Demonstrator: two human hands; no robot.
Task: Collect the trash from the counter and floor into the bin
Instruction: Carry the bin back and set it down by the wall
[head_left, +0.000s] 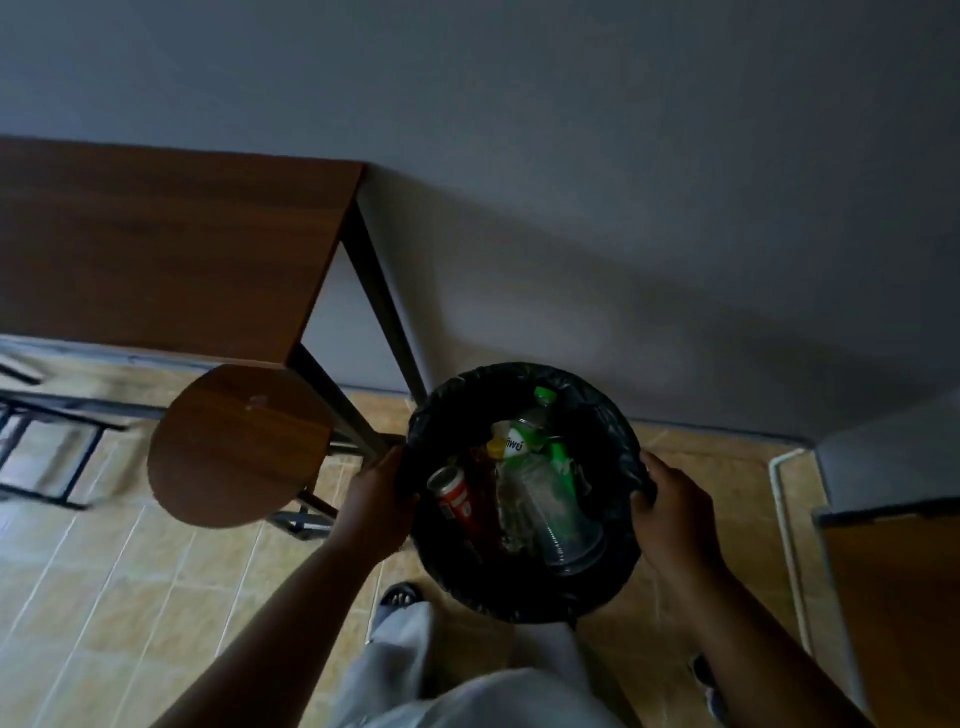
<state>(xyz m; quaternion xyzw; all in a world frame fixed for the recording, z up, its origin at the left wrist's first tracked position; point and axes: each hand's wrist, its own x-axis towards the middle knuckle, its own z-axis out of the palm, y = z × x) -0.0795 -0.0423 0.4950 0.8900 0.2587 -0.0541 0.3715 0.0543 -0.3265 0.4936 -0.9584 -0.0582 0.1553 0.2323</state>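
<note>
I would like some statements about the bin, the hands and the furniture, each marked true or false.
1. Both hands hold the bin by its rim: left hand, right hand. True.
2. The bin is empty. False: it holds a red can, a clear plastic cup and a green-capped bottle.
3. The bin has a black bag liner. True.
4. The round wooden stool lies inside the bin. False: it stands to the left, beside the wooden table.
5. The floor is tiled. True.

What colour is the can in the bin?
Red, with a silver top; the can shows in the head view.
</note>
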